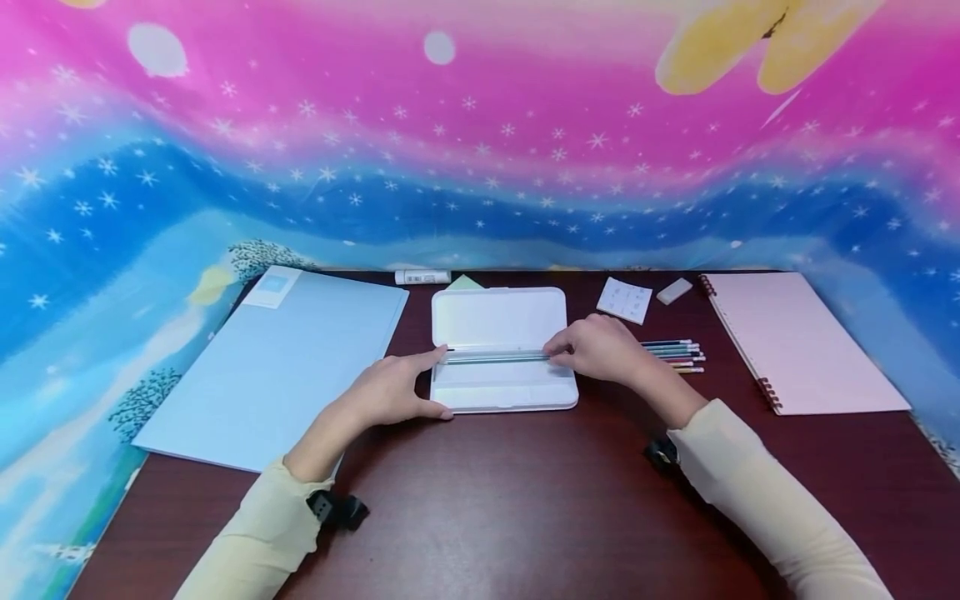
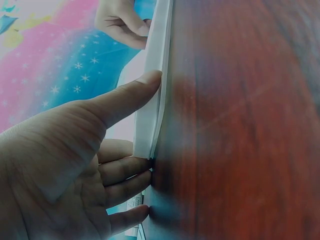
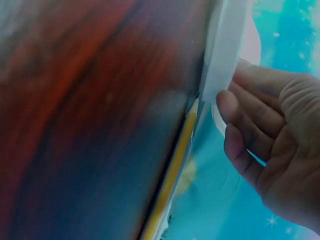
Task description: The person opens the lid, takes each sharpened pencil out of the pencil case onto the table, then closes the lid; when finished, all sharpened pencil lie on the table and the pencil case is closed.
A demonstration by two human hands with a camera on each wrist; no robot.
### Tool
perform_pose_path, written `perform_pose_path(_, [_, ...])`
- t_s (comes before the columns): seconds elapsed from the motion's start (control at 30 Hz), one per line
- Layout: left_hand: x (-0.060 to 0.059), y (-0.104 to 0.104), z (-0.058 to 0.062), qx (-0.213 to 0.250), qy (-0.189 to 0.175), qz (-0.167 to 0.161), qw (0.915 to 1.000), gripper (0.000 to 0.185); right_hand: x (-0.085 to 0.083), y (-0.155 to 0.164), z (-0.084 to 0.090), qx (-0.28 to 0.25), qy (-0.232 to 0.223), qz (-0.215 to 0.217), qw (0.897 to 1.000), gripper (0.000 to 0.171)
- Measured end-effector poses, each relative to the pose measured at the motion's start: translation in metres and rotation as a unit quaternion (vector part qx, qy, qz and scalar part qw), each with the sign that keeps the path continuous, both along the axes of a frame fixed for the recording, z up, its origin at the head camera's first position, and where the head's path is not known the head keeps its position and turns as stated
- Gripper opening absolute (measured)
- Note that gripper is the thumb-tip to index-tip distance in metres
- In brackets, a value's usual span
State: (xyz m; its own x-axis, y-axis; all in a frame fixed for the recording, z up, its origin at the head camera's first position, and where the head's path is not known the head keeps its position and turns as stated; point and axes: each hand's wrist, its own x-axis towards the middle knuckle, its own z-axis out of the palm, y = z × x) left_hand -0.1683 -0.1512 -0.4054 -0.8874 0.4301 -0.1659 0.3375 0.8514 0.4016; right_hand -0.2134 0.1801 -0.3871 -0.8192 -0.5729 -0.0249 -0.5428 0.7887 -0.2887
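Note:
A white pencil case (image 1: 504,317) lies open on the table, its lid tipped back. Slim pencils (image 1: 495,360), teal-looking, stretch across its inside. My right hand (image 1: 600,348) pinches their right end with thumb and forefinger at the case's right side. At the other end, my left hand (image 1: 393,387) touches the case, the forefinger by the pencil tips. Its thumb (image 2: 142,87) presses the front wall, while the other fingers extend along the short side. Just right of the case, several more pencils (image 1: 686,354) lie partly behind my right wrist; a yellow pencil (image 3: 177,165) shows nearest in the right wrist view.
A light blue folder (image 1: 285,367) covers the table's left side. A pink spiral notebook (image 1: 810,342) lies at the right. Along the back are a glue stick (image 1: 422,277), green paper (image 1: 465,283), a white printed card (image 1: 625,300) and an eraser (image 1: 675,291).

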Motion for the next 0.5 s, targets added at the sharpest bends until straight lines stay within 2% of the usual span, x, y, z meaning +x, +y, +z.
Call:
perform_pose_path(0.1, [0.0,-0.001,0.0,-0.001,0.001,0.0,1.0,0.1,0.0,-0.005,-0.001,0.04,0.012,0.012,0.999,0.02])
perform_pose_path(0.2, [0.0,-0.001,0.0,0.0,0.003,0.0,1.0,0.1,0.0,-0.01,-0.002,0.057,0.027,0.038,0.997,0.02])
perform_pose_path(0.33, [0.0,-0.001,0.0,0.001,0.006,0.0,1.0,0.1,0.0,-0.015,-0.003,0.056,0.035,0.059,0.996,0.017])
perform_pose_path(0.5, [-0.001,-0.001,0.0,0.002,0.003,-0.004,1.0,0.101,0.0,-0.012,-0.002,0.05,0.023,0.045,0.997,0.016])
